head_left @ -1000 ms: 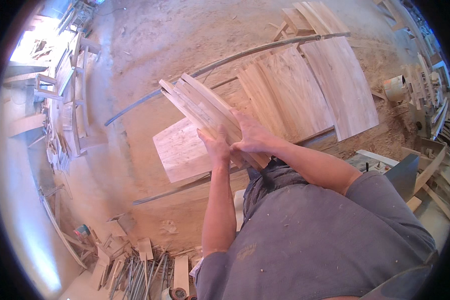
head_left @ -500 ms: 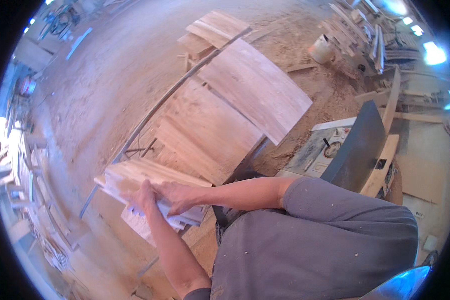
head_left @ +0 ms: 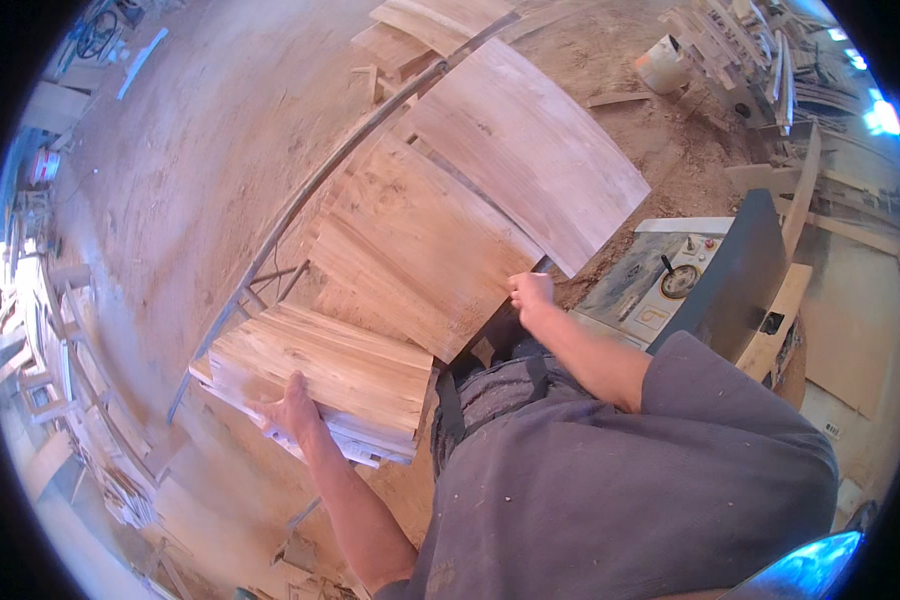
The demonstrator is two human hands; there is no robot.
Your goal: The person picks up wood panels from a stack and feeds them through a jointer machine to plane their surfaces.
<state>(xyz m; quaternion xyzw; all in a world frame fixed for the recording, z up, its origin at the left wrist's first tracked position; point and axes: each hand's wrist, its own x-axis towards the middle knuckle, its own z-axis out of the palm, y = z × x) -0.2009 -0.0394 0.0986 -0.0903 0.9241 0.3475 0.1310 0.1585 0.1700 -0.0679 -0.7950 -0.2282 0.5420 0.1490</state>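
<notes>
My left hand [head_left: 288, 410] lies against the near left edge of a stack of wooden boards [head_left: 340, 360]. Its thumb is raised over the top board, apart from the outstretched fingers. Closed, with its fingers curled in, my right hand [head_left: 532, 290] is at the near right corner of a wide wooden panel [head_left: 420, 220]. Whatever those fingers may hold is hidden. Narrow boards [head_left: 385, 285] lie on the panel's left part. Beyond it, a paler wooden panel [head_left: 530, 150] is laid out alongside.
A long metal rail [head_left: 300, 205] runs along the far side of the boards. To my right stands a machine control panel [head_left: 670, 285] with a dark upright board [head_left: 730, 270]. Farther off are a white bucket [head_left: 662, 66] and piled wood strips [head_left: 720, 50]. Sawdust covers the floor.
My right hand has left the board stack and moved right to the wide panel's corner. My left hand has stayed at the stack, whose top now shows more fully. The view has shifted slightly.
</notes>
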